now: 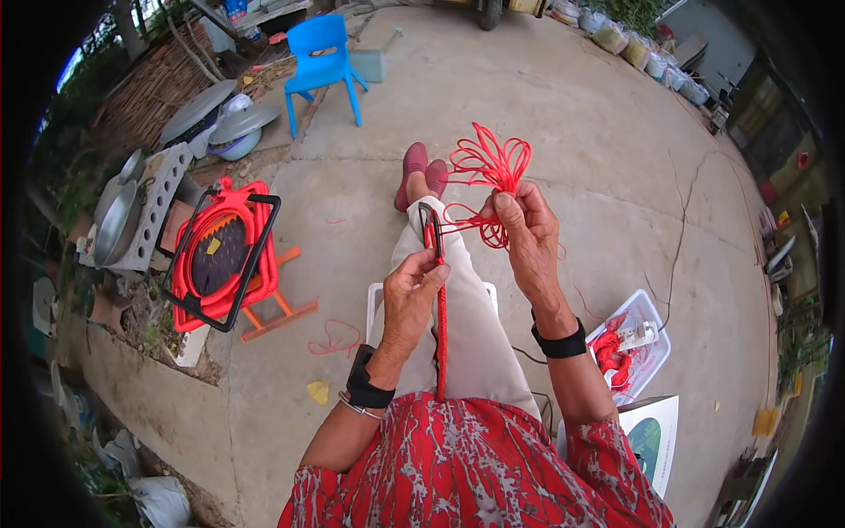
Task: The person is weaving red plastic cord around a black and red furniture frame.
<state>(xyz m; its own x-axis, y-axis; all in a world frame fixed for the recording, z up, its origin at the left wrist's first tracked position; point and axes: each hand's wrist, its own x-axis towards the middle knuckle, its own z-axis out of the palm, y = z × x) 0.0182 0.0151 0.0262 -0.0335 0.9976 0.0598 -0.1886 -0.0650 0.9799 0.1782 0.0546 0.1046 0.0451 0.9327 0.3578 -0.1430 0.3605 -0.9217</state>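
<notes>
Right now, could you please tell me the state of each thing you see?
Left hand: closed on black frame
Right hand: closed on red cord bundle
Red cord bundle: looped, held up
Red braided cord: extended straight
Blue plastic chair: upright
White plastic basket: open, partly filled
Blue basin: lid on top

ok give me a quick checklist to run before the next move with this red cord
1. Left hand pinching the black frame near its lower end: ok
2. Right hand gripping the looped cord bundle: ok
3. Thin strands running between bundle and frame: ok
4. Bundle loops free of knots: cannot tell, they overlap
5. Ground free of loose strands: not ok, a thin red strand lies to the left
</notes>
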